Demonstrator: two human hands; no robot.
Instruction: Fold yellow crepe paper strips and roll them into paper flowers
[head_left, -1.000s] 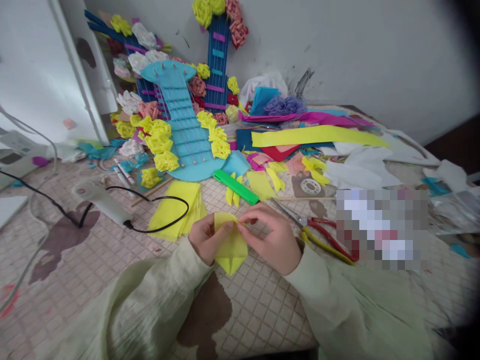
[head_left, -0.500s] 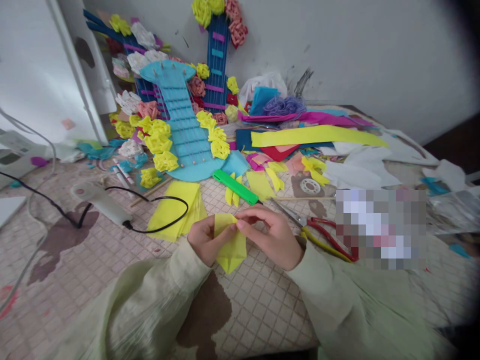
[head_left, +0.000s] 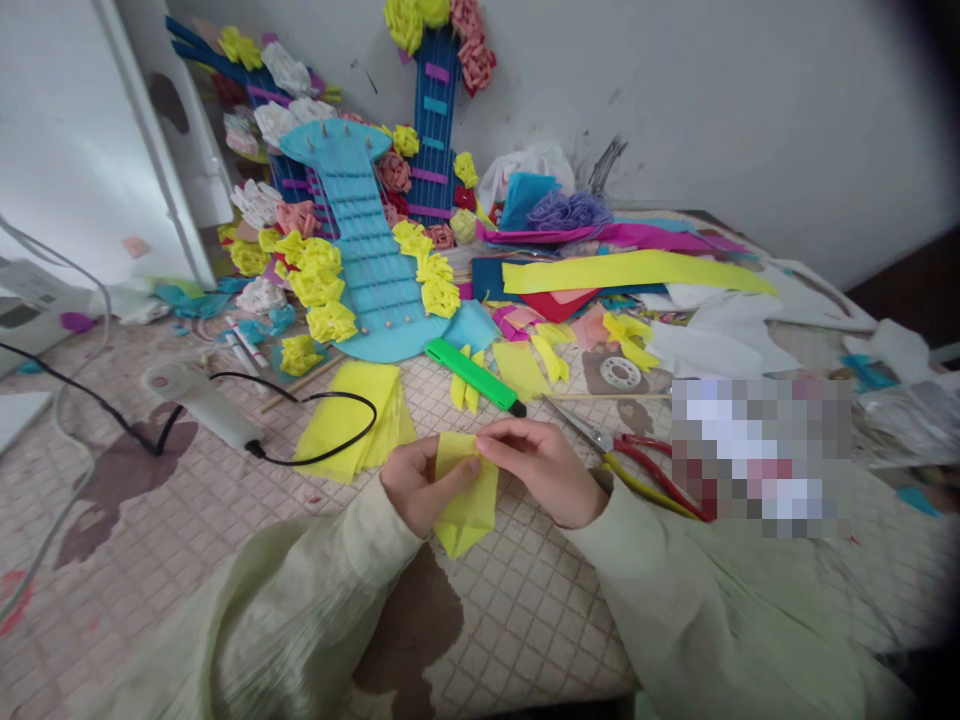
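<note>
A folded piece of yellow paper (head_left: 465, 510) hangs between my two hands, low in the middle of the view. My left hand (head_left: 424, 485) pinches its left side, with the thumb lying across the front. At the paper's top right corner, the fingertips of my right hand (head_left: 536, 465) are closed on the edge. Just behind my hands lies a green cutter (head_left: 472, 375) on top of small yellow strips. A stack of yellow sheets (head_left: 360, 415) rests to the left, under a black cable loop.
Scissors (head_left: 652, 465) with red and yellow handles lie to the right. A white glue gun (head_left: 202, 405) is at the left. Behind stand a light blue paper guitar shape (head_left: 360, 240) with yellow flowers and a long yellow strip (head_left: 637, 270). A white spool (head_left: 621, 373) lies nearby.
Both hands and the yellow paper have shifted slightly to the right and down. My right index finger lies lower along the paper's top edge.
</note>
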